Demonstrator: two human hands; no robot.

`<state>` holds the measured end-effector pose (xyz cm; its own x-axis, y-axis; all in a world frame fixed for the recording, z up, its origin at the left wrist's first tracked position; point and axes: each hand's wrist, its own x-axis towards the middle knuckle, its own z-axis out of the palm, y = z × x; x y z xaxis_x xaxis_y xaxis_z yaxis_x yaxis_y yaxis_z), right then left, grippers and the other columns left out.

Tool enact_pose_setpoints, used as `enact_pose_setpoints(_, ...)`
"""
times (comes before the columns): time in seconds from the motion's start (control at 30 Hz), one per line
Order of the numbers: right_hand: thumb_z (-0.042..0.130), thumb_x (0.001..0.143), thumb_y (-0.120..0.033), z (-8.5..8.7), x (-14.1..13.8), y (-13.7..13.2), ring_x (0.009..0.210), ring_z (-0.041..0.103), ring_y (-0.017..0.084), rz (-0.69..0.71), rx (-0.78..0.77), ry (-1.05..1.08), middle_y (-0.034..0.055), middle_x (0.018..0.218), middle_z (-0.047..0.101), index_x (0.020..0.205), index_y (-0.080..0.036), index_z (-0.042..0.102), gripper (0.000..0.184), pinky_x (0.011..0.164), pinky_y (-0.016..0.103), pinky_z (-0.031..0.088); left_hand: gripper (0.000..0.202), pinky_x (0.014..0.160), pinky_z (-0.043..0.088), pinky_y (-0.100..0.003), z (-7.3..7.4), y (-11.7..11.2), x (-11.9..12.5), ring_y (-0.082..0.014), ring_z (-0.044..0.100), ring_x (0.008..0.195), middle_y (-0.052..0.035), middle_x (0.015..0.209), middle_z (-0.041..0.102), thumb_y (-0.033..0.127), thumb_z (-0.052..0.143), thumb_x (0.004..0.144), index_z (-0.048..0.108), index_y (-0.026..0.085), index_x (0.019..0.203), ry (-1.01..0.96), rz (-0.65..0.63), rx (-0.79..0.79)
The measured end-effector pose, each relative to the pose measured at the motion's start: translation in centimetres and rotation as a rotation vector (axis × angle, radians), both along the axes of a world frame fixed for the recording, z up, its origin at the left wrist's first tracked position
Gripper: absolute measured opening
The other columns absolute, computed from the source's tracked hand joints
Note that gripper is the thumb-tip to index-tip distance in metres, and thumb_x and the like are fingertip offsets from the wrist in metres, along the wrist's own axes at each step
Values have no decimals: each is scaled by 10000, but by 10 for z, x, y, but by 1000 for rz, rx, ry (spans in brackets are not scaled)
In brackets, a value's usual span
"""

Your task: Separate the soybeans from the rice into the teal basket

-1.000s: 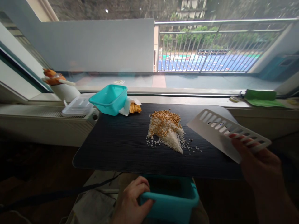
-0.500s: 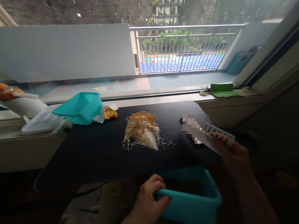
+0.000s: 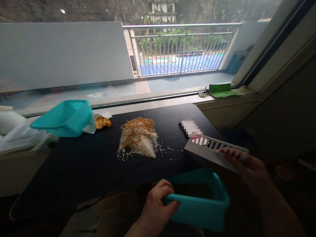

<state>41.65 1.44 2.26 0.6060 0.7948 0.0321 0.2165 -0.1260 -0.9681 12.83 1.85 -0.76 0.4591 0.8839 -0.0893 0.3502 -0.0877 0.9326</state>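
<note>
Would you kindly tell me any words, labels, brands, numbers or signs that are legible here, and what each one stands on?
No text can be read anywhere.
White triangular marking, beyond the table's far edge: too blurred to read.
Flat item on the dark table: pixelated, unreadable.
Colored strip by the blue court: too small to read.
White slotted scraper and lower turquoise tub: no lettering visible.

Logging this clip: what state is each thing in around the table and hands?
Lower teal tub: open, contents too dark to tell.
Left hand: closed on that tub's rim.
White slotted scraper: held at a slant.
Right hand: closed on the scraper.
Rice: heaped, some grains scattered.
Yellow beans: heaped on and among the rice, a few loose.
Upper teal tub: open, uncovered.
Orange item: crumpled.
Blurred item: too obscured to tell.
</note>
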Motion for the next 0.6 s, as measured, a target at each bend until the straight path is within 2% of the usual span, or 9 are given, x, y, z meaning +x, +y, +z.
enact_pose_setpoints(0.17,810,633,-452,6,8,-22,955,669,347,-9,3,17,73,880,776,753,-236,788,248,968,547,452,124,697,481,-218,-2,2,5,-162,639,773,-15,829,629,62,635,706,638,176,656,-3,7,17)
enact_pose_setpoints(0.3,814,627,-463,3,4,-23,950,672,327,4,-11,85,63,882,773,743,-240,787,253,961,506,468,128,692,481,-210,1,0,2,-158,641,766,-12,825,627,58,635,707,639,175,654,13,12,23)
enact_pose_setpoints(0.5,810,653,-452,-6,-12,-8,874,715,285,198,-44,204,57,866,789,757,-250,798,227,830,386,557,158,705,474,-213,8,-4,-12,-164,637,785,-19,825,629,28,621,686,624,173,622,76,-21,31)
enact_pose_setpoints(0.6,790,688,-451,-3,-19,-3,858,728,280,351,-75,214,72,866,794,773,-243,805,225,791,352,574,165,701,479,-217,9,-5,-20,-170,632,787,-26,824,626,14,610,668,614,171,619,95,-22,51)
